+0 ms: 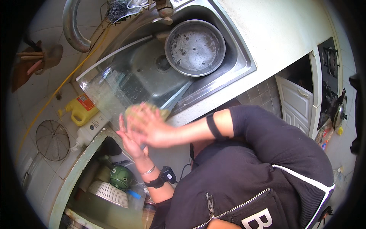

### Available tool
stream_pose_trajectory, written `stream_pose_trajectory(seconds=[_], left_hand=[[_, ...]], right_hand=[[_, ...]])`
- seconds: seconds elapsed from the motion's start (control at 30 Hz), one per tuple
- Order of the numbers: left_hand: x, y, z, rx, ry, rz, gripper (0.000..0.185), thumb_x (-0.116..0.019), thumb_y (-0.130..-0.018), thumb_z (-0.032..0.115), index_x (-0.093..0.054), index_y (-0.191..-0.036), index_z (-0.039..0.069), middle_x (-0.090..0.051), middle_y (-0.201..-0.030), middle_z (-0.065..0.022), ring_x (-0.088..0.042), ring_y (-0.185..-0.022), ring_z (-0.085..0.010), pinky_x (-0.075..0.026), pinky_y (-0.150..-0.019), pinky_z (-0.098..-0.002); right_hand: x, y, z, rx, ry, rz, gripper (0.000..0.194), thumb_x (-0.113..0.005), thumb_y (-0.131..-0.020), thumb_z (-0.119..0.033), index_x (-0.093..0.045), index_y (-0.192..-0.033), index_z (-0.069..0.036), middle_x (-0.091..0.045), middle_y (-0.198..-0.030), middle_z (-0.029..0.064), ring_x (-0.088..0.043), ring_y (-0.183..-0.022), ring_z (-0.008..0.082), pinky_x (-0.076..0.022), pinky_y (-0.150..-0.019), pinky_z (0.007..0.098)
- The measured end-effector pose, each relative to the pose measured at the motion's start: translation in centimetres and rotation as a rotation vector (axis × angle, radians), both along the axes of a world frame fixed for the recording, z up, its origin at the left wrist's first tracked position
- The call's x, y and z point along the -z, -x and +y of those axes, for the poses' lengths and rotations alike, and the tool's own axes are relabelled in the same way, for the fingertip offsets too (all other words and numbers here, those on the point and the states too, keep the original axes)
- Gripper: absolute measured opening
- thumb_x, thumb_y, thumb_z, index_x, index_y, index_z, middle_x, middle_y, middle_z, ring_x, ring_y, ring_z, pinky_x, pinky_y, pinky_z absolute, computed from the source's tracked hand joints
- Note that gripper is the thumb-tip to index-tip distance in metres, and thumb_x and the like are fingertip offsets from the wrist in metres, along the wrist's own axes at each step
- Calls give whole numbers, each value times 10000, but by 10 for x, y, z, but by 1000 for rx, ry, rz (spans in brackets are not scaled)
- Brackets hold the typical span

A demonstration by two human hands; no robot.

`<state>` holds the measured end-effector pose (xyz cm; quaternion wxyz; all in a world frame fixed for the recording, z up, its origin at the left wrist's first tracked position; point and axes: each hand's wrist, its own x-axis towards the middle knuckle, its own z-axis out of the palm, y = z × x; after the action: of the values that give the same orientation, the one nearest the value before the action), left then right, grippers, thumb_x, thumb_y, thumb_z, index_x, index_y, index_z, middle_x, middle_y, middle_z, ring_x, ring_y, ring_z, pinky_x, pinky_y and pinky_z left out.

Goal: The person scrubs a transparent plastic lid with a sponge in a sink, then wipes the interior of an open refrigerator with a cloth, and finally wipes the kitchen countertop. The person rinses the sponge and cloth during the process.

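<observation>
A clear, wet glass pane (104, 90) slants across the left part of the stainless steel sink (228, 83). My left hand (133, 144) grips the pane's near edge, its fingers partly hidden behind my other hand. Blurred by motion, my right hand (151, 126) presses a yellow-green cloth or sponge (163, 113) against the glass near that same edge. A round metal basin (195, 48) of sudsy water stands at the right end of the sink. Through the pane, the drain (163, 63) shows.
A tap (164, 14) rises behind the sink. Left of the pane are a yellow jug (81, 110), a white pump bottle (90, 128) and a wire strainer (53, 140). Below sits an open shelf with a white perforated basket (110, 193). A gas stove (328, 83) is far right.
</observation>
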<state>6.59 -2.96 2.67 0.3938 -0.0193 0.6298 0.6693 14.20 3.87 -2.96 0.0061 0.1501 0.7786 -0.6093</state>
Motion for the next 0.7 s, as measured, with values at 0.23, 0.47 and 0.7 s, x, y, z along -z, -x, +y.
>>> stream_pose_trajectory(seconds=[0.23,0.47,0.7], left_hand=[[-9,-12,5,-203,-136,-171,908,-211,-848,796,-268,-1471,138,-309,-1509,-180,-305,-1382,-365,-263,-1108,-554],[-5,-8,3,-24,10,-44,558,-373,-1022,373,-299,-1455,29,-342,-1480,-236,-368,-1362,-352,-396,-1052,-430],[-15,-11,9,-8,181,-18,459,-425,-993,172,-367,-1410,-11,-466,-1404,-205,-480,-1289,-319,-414,-1022,-377]], right_hand=[[-21,-17,-7,-87,103,244,655,-522,-919,-374,-281,-1500,-190,-82,-1593,122,10,-1456,411,-80,-1077,692],[90,10,64,381,60,55,610,-489,-892,-53,-340,-1470,-182,-245,-1522,218,-235,-1410,388,-227,-1136,483],[155,-10,187,566,-36,236,533,-431,-787,116,-601,-1255,-74,-591,-1255,164,-536,-1210,289,-390,-1042,324]])
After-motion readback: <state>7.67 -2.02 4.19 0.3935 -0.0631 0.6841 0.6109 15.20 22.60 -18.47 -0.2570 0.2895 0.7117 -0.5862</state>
